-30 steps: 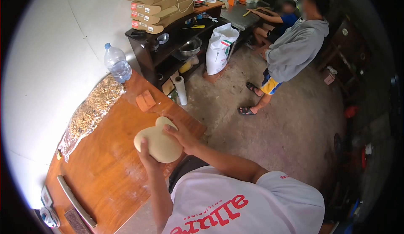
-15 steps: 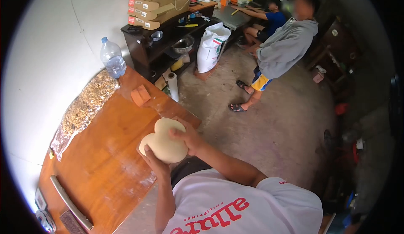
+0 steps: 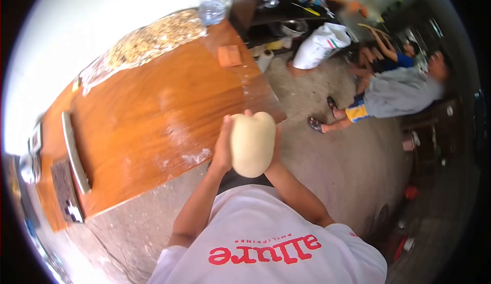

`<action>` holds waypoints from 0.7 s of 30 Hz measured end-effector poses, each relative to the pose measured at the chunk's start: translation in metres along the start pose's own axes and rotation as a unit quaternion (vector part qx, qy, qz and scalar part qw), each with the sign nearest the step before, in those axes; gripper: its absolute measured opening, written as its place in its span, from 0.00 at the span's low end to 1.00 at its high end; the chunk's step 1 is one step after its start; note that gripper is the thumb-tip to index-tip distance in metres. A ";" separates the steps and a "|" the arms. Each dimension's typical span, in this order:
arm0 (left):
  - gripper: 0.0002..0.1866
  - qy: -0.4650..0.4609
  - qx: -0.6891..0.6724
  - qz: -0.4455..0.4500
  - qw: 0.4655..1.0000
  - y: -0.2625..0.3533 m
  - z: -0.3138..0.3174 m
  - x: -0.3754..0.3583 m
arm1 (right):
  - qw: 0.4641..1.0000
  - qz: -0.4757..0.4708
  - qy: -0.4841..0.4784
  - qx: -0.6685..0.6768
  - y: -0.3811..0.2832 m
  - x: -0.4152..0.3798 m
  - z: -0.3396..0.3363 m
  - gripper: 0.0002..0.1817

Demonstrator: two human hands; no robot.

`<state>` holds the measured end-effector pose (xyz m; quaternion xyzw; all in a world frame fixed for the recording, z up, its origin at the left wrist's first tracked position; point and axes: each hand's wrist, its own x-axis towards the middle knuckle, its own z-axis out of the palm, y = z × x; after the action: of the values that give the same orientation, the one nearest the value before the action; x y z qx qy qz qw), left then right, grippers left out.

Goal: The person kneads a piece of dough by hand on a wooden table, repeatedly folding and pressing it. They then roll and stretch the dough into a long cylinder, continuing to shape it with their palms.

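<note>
A large pale lump of dough point(image 3: 252, 146), smooth and rounded with a dent at its top, is held up in front of my body. On its left side my left hand point(image 3: 223, 146) presses against it, fingers pointing up. My right hand point(image 3: 276, 146) grips the opposite side, mostly hidden behind the dough. Both hands are closed around it, near the right front edge of the wooden table point(image 3: 143, 115).
Flour dusts the tabletop. On it stand an orange block point(image 3: 229, 56), a water bottle point(image 3: 213, 3), a crumb-filled plastic bag point(image 3: 153, 37) and a pale curved bar point(image 3: 74, 151). A white sack point(image 3: 322, 46) and two people, one in a grey hoodie point(image 3: 404, 92), are beyond.
My view has turned, so the table now looks more level. The dough went from a folded, lobed shape to a longer upright lump, and my right thumb left its top.
</note>
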<state>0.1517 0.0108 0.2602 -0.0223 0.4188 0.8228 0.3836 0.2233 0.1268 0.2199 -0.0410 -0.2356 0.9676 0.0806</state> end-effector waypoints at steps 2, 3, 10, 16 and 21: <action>0.37 0.106 0.420 0.184 0.882 -0.006 -0.010 0.012 | 0.999 -0.009 0.018 0.039 0.000 0.001 0.000 0.46; 0.39 0.179 0.598 0.260 0.737 -0.006 -0.007 0.014 | 0.999 0.002 0.006 0.048 -0.003 -0.002 -0.002 0.46; 0.45 -0.013 0.257 0.181 0.949 0.003 0.029 0.061 | 0.984 -0.036 -0.121 0.128 -0.063 0.002 -0.005 0.42; 0.24 -0.061 0.076 0.167 0.981 0.017 -0.021 0.047 | 0.889 -0.348 -0.189 -0.229 -0.309 -0.032 0.174 0.37; 0.16 0.100 0.167 0.143 0.970 -0.024 -0.179 0.047 | 0.468 -0.599 -0.191 -0.620 -0.331 -0.035 0.407 0.32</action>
<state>0.0827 -0.0786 0.1111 0.0203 0.5856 0.7808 0.2168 0.2556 0.2282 0.7351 0.2567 -0.7507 0.2666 0.5473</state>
